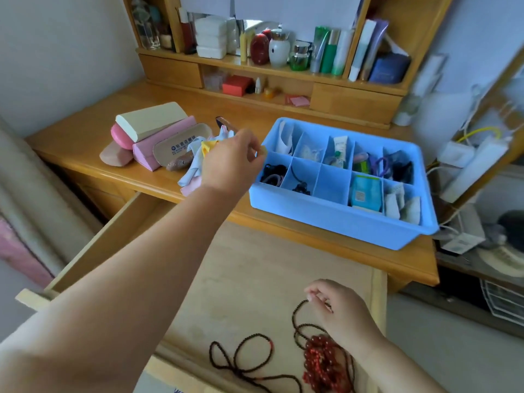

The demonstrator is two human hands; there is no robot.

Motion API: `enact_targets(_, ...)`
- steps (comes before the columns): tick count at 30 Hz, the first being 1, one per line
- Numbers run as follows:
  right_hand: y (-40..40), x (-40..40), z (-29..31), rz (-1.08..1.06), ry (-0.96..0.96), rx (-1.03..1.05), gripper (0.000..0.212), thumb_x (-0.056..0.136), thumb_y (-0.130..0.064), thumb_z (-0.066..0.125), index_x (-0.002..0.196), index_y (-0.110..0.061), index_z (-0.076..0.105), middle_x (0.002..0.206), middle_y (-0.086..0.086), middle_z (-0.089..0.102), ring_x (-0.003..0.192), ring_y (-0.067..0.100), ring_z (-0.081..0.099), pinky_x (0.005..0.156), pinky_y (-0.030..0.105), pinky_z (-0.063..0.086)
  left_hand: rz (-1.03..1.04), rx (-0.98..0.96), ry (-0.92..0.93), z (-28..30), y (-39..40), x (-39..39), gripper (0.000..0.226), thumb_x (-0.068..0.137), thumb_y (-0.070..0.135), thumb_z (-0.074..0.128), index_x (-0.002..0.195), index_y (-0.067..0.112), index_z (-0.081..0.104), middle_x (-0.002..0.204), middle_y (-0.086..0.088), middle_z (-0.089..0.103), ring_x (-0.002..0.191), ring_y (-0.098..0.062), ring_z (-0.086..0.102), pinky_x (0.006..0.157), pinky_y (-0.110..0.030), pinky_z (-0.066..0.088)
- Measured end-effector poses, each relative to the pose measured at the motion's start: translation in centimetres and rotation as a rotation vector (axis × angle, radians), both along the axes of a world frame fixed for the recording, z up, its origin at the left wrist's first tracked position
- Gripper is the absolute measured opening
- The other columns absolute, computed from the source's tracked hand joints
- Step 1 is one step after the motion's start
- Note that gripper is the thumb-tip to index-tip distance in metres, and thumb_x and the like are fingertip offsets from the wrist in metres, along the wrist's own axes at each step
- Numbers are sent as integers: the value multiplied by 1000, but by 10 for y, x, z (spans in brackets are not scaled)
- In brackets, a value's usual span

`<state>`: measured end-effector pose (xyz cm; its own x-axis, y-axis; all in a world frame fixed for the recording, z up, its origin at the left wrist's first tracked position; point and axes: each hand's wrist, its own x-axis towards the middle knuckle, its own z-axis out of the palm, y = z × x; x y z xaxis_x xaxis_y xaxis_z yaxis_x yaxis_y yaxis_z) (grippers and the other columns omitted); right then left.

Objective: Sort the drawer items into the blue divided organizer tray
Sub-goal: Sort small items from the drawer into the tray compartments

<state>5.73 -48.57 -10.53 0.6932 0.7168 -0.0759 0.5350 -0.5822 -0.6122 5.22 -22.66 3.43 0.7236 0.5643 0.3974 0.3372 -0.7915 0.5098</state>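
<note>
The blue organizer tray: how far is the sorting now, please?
Most compartments of the blue organizer tray already hold items; one in the near row looks empty. The left hand holds something small at the tray's left edge. The right hand pinches a dark bead string in the open drawer. Left: the red beads there.

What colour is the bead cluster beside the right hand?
Red bead cluster, head view.
</note>
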Motion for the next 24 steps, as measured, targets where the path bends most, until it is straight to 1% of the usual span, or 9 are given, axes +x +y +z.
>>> enact_targets(3,-15,4,-5,47,-46,-101,16,93,-32,52,103,-32,65,85,-28,56,78,-11,50,67,3,37,21,113,187,-13,6,14,10,89,23,56,95,20,64,89,0,68,80,-24,61,61,-31,44)
enact_targets(7,-19,1,-12,251,-60,-317,24,91,-40,52,111,-32,62,111,-17,63,97,3,57,72,14,36,-110,213,260,-20,0,14,31,94,31,50,75,12,65,63,-4,54,84,-24,49,60,-32,35)
enact_targets(9,-24,-3,-16,348,-23,-455,40,81,-49,60,119,-35,56,119,-17,56,105,10,56,79,22,40,-173,208,141,-27,-1,0,32,95,26,49,75,8,67,67,-7,59,88,-26,45,75,-38,39)
enact_targets(12,-30,-14,-26,450,-71,-686,70,71,-50,70,132,-34,40,125,-7,43,105,23,56,80,33,45,-233,211,-139,-45,-14,-41,20,89,11,56,104,6,69,106,-9,66,102,-29,53,91,-34,39)
enact_targets(15,-30,-24,-35,434,-115,-661,53,79,-34,66,127,-29,44,121,-1,47,97,27,58,75,36,50,-322,140,-190,-87,-43,-87,19,82,0,61,99,5,67,102,-9,64,98,-23,57,87,-31,43)
enact_targets(17,-29,-21,-32,320,-30,-561,37,85,-34,56,121,-31,50,115,-5,57,98,22,60,72,30,47,-415,-45,101,-122,-66,-113,18,85,4,63,100,10,68,100,-4,66,94,-19,60,87,-32,47)
enact_targets(20,-24,-7,-20,127,246,-385,22,89,-31,51,109,-33,59,105,-11,66,96,13,61,68,22,44,-473,-224,668,-166,-91,-136,24,90,26,58,113,24,65,114,7,63,105,-11,58,92,-24,43)
enact_targets(22,-21,-2,-10,23,528,-180,15,93,-22,53,102,-29,62,99,-10,68,92,8,63,72,13,46,-512,-242,831,-177,-102,-139,36,87,38,60,122,27,59,123,8,56,113,-13,53,94,-23,41)
enact_targets(24,-21,-3,2,-120,844,31,15,96,-15,52,101,-20,64,95,2,72,81,12,67,69,17,53,-493,-208,943,-179,-109,-135,45,85,42,61,127,27,54,125,4,51,114,-17,51,93,-27,41)
